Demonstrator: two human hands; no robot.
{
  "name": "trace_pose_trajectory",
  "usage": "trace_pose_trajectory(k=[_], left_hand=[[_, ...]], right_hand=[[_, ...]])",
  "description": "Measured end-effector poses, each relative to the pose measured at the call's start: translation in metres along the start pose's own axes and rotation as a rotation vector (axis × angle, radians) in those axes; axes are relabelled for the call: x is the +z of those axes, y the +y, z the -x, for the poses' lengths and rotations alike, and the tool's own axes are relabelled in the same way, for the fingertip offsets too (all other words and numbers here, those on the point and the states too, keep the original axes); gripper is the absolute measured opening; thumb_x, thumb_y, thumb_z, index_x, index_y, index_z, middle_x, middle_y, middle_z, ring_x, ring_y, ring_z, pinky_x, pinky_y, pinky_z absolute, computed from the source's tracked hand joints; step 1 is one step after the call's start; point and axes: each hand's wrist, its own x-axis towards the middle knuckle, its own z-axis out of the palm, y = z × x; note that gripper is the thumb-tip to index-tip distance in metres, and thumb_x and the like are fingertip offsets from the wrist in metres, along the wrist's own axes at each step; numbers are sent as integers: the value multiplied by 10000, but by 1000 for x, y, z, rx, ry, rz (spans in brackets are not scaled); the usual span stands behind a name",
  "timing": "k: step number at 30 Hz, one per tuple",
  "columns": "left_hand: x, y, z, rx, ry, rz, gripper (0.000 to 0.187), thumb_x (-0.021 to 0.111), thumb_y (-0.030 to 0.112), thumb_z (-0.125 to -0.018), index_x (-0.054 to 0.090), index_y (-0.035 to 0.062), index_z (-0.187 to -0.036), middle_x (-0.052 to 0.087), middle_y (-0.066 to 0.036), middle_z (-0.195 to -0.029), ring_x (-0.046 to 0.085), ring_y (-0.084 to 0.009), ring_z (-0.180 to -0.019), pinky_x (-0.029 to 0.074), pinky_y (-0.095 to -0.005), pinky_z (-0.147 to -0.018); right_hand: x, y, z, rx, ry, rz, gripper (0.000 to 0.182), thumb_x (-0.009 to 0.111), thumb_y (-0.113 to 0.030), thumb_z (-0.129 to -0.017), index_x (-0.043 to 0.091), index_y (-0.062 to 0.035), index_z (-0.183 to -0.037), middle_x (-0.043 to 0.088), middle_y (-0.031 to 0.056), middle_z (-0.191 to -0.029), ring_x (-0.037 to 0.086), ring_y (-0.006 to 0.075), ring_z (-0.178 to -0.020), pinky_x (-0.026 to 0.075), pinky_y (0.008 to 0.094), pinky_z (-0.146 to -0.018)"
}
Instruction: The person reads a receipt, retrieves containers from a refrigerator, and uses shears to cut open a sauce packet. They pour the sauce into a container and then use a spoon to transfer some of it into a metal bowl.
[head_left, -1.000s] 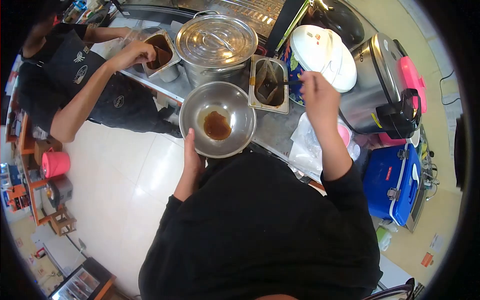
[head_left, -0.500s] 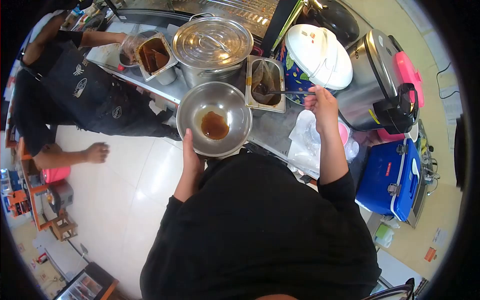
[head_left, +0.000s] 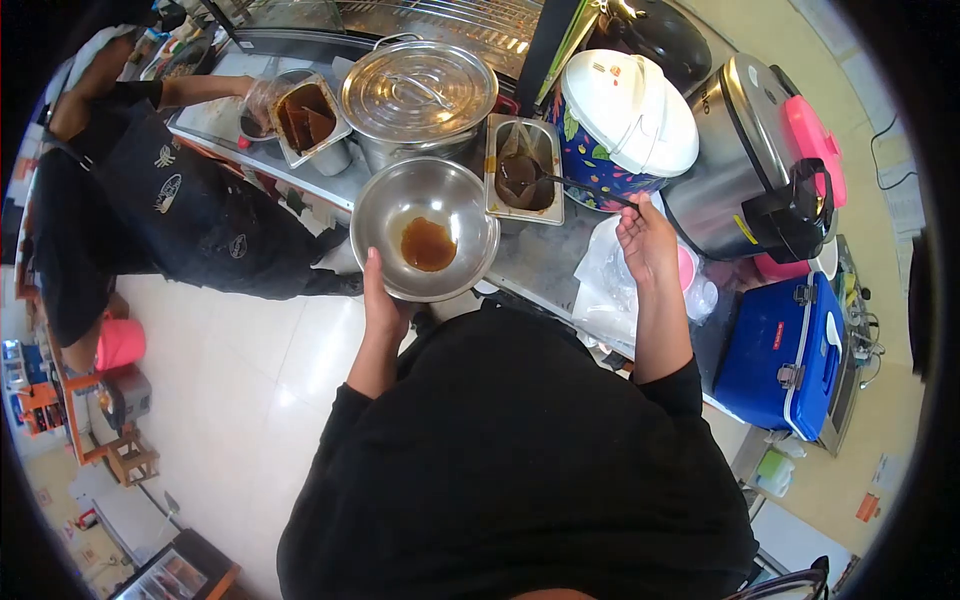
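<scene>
My left hand (head_left: 384, 312) is closed on the near-left rim of a steel mixing bowl (head_left: 475, 235), thumb over the edge. A brown liquid (head_left: 428, 245) pools in the bottom of this bowl. My right hand (head_left: 646, 238) grips the end of a dark-handled ladle (head_left: 592, 190). The ladle's head is at the opening of a rectangular steel container (head_left: 491, 178), which has a plastic lining and brown sauce inside. That container stands on the counter, just right of the bowl.
A lidded steel pot (head_left: 420, 95) stands behind the bowl. Further right are a patterned rice cooker (head_left: 630, 115), a steel dispenser (head_left: 715, 180) and a blue cooler (head_left: 770, 350). At left, a co-worker in a dark apron (head_left: 190, 200) reaches toward another sauce container (head_left: 335, 130).
My right hand has dropped slightly, and the ladle now slopes, its head higher than before in the container. The co-worker's lower hand has drawn back toward their body.
</scene>
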Motion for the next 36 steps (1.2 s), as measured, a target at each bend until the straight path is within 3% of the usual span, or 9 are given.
trace_pose_trajectory(k=[5, 8, 12, 16, 22, 29, 36], left_hand=[[1, -1, -2, 25, 20, 40, 615, 400, 478, -900, 303, 24, -1303, 419, -162, -1276, 443, -268, -1165, 361, -393, -977], [-16, -14, -11, 69, 44, 27, 604, 386, 536, -880, 329, 93, -1286, 446, -129, -1233, 474, -278, -1122, 428, -458, -889], [-17, -10, -4, 75, 65, 25, 614, 382, 552, -875, 311, 108, -1292, 431, -122, -1244, 466, -288, -1127, 421, -478, -888], [-26, -13, -6, 74, 82, 68, 613, 387, 552, -873, 308, 115, -1295, 422, -124, -1252, 456, -290, -1137, 419, -477, -890], [-23, -7, 1, 65, 123, 84, 595, 383, 532, -883, 319, 103, -1291, 439, -131, -1240, 461, -284, -1133, 409, -449, -910], [-16, 6, 13, 85, 95, 58, 566, 370, 477, -909, 345, 40, -1268, 463, -145, -1218, 472, -264, -1120, 397, -402, -930], [-19, 8, 13, 74, 65, 53, 600, 400, 464, -902, 306, 29, -1305, 420, -176, -1268, 446, -291, -1151, 383, -410, -950]], right_hand=[[41, -10, 37, -269, -217, 177, 221, 452, -221, -932, 555, -32, -882, 583, 50, -720, 540, 116, -574, 468, 235, -575], [68, 2, 67, -519, -351, 412, 224, 445, -189, -934, 547, -7, -851, 587, 51, -716, 562, 131, -589, 473, 232, -580], [84, 6, 85, -1056, -648, 688, 209, 500, -168, -901, 563, 4, -801, 596, 102, -700, 586, 174, -604, 461, 242, -573], [91, -4, 87, -1274, -764, 695, 201, 547, -208, -872, 583, -19, -812, 600, 115, -686, 591, 203, -589, 451, 259, -513], [98, -10, 90, -1386, -863, 623, 165, 590, -192, -838, 600, -29, -811, 602, 125, -706, 599, 233, -604, 461, 281, -508], [93, 58, 50, -1387, -872, 942, 129, 661, -107, -703, 612, -46, -806, 616, 84, -737, 599, 234, -653, 487, 309, -571], [90, 43, 53, -1434, -963, 906, 128, 660, -88, -687, 603, -56, -797, 617, 75, -743, 600, 234, -652, 488, 310, -570]])
